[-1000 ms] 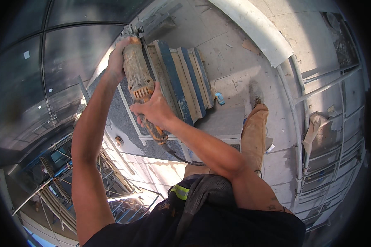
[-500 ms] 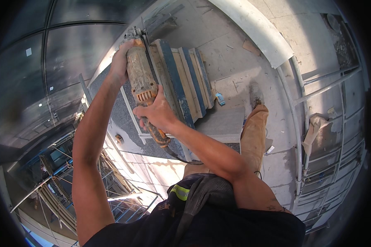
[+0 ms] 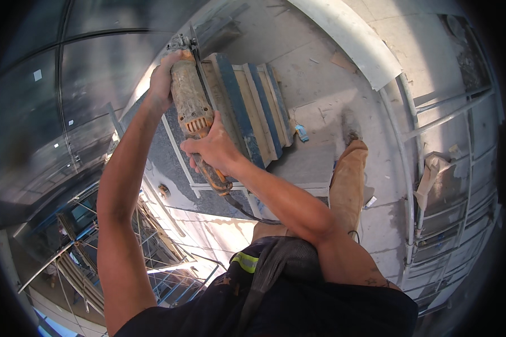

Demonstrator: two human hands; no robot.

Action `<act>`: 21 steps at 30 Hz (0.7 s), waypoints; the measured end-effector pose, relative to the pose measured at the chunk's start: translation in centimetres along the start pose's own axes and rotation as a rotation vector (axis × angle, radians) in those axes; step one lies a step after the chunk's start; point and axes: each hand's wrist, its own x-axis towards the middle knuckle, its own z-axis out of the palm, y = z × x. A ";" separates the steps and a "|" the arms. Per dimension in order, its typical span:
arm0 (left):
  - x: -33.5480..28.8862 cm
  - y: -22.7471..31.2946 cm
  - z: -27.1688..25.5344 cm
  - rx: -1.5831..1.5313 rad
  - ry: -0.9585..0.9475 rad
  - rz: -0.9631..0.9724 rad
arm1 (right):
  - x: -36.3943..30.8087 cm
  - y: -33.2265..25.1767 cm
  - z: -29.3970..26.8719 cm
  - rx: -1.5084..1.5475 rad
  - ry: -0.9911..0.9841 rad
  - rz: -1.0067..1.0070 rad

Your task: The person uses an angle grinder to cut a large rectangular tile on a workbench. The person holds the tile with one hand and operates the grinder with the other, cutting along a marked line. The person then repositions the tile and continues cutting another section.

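A dusty orange-and-grey angle grinder [image 3: 192, 101] is held lengthwise in front of me, its head toward the far side. Up by the head, my left hand [image 3: 164, 78] is wrapped round the body. My right hand [image 3: 215, 149] grips the rear handle, below the orange vents. The grinder's disc [image 3: 193, 38] shows nearly edge-on at the right of the head; whether it touches anything I cannot tell. A power cord [image 3: 247, 212] runs from the handle toward my lap. Just right of the grinder stands a stack of blue and bare-wood boards [image 3: 244, 106].
Dark glass panels [image 3: 107, 73] rise at the left. Below them are scaffold tubes and poles [image 3: 168, 255]. Metal railing [image 3: 407, 168] runs along the right side. A small blue packet [image 3: 302, 133] lies on the dusty concrete floor [image 3: 315, 73], near my outstretched leg [image 3: 348, 174].
The grinder and both hands have shifted very slightly up and left in the view. Both hands keep their hold; the boards stay in place.
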 end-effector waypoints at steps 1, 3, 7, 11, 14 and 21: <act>-0.1 0.2 0.2 0.001 0.000 0.001 | 0.0 0.3 -0.1 0.017 -0.010 -0.006; -0.4 0.6 0.1 0.006 -0.021 0.003 | -0.1 0.5 0.0 0.028 -0.017 -0.019; -0.7 1.3 0.6 -0.005 -0.026 0.009 | 0.2 0.2 -0.4 -0.001 -0.033 -0.036; -0.3 0.8 0.4 0.015 -0.010 0.017 | 0.2 0.1 -0.5 0.024 -0.045 -0.021; -0.6 0.7 0.3 0.030 0.006 0.007 | -0.2 -0.3 -0.3 0.022 -0.027 -0.024; 0.8 0.5 -0.8 -0.003 -0.012 -0.010 | 0.8 0.2 -0.3 0.018 -0.035 -0.039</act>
